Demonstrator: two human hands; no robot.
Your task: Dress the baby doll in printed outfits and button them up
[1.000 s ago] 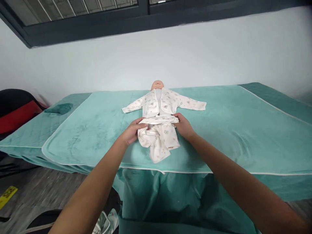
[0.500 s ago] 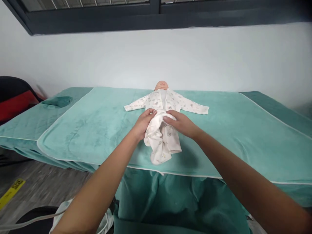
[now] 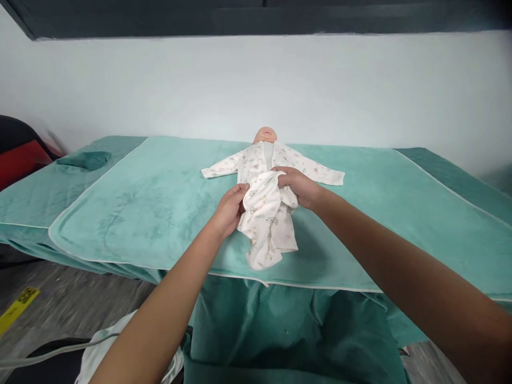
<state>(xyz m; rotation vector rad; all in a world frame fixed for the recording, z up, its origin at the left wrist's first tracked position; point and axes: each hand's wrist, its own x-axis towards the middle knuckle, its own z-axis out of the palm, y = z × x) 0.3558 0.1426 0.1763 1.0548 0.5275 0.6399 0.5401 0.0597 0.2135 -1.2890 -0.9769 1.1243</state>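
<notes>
A baby doll [image 3: 265, 134] lies on its back on the green bed cover, head toward the wall. It wears a white printed baby top [image 3: 250, 164] with the front parted and both sleeves spread sideways. Over its lower body are white printed baby pants [image 3: 264, 218], bunched near the waist. My left hand [image 3: 232, 208] pinches the left edge of the pants. My right hand [image 3: 298, 185] grips the waist edge on the other side, its fingertips partly hidden by the cloth. The doll's legs are covered by the fabric.
The green bed cover [image 3: 152, 213] with white piping spreads to both sides. A hole [image 3: 84, 160] is in the bed at the left, near a black and red chair [image 3: 22, 154]. A white wall [image 3: 256, 85] stands behind. A cable [image 3: 56, 349] runs at lower left.
The waist of the pants has been pulled up and spread into a smoother panel over the doll's belly. My left hand has moved slightly lower, my right hand slightly up. The view has tilted down.
</notes>
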